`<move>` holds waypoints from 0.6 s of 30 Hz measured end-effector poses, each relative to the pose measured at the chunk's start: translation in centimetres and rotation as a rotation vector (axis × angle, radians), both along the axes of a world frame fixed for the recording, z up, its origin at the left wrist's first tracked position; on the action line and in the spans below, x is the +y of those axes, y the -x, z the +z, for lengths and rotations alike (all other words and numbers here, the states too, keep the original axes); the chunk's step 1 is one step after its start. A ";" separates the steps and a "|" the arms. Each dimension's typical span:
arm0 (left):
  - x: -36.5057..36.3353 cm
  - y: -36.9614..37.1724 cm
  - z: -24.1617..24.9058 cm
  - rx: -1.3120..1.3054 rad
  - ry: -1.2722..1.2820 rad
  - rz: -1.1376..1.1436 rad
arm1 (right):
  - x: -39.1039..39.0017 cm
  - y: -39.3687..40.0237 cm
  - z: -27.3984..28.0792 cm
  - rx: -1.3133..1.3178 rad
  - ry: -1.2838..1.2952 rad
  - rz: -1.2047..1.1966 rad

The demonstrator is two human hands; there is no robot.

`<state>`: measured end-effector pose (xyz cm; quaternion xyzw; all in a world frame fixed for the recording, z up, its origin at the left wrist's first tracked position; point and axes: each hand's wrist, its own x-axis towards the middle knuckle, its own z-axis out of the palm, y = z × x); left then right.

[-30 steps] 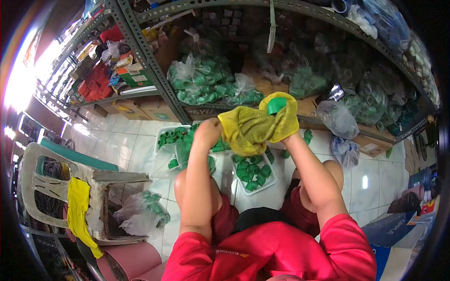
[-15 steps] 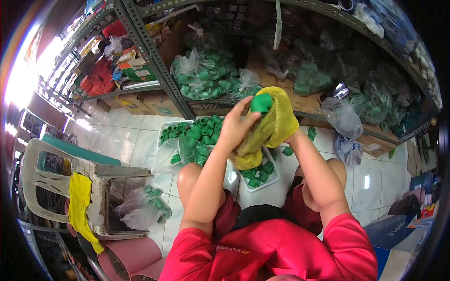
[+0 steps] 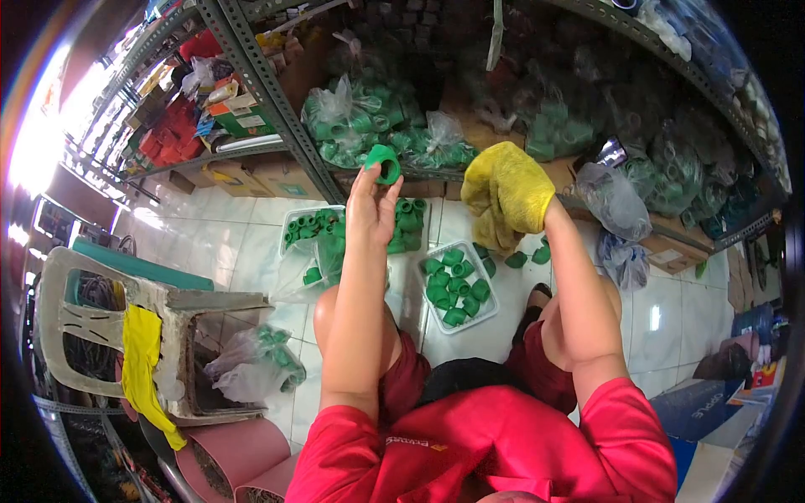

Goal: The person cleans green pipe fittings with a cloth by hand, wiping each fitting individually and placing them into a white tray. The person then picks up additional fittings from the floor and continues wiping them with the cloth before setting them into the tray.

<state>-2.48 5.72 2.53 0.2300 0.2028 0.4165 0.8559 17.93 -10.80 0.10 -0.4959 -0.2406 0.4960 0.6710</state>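
Observation:
My left hand holds a green pipe fitting up by its fingertips, its round opening showing. A yellow cloth covers my right hand, so the fingers there are hidden. Below and between the hands, a white tray holds several green fittings. Under my left hand stands another white tray full of green fittings, with a clear plastic bag over its near side.
Bagged green fittings fill the metal shelf ahead. A worn plastic chair with a yellow cloth stands left, beside a bag of fittings. Loose fittings lie on the tiled floor.
My left hand has moved left and away from the cloth with the green fitting. My right hand, in the yellow cloth, has shifted right, uncovering the near tray.

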 end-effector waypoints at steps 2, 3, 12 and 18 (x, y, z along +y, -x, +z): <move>0.1 -0.2 -0.2 -0.036 0.060 -0.074 | -0.8 0.9 1.7 -0.196 0.084 -0.119; 0.0 -0.2 -0.2 -0.036 0.060 -0.074 | -1.3 1.5 2.8 -0.294 0.126 -0.179; -0.9 -1.1 -0.7 -0.039 0.134 -0.299 | -2.1 2.4 3.4 0.114 -0.256 0.031; -2.0 -1.1 0.0 -0.055 0.146 -0.437 | -0.2 2.4 3.4 -1.405 -0.098 0.125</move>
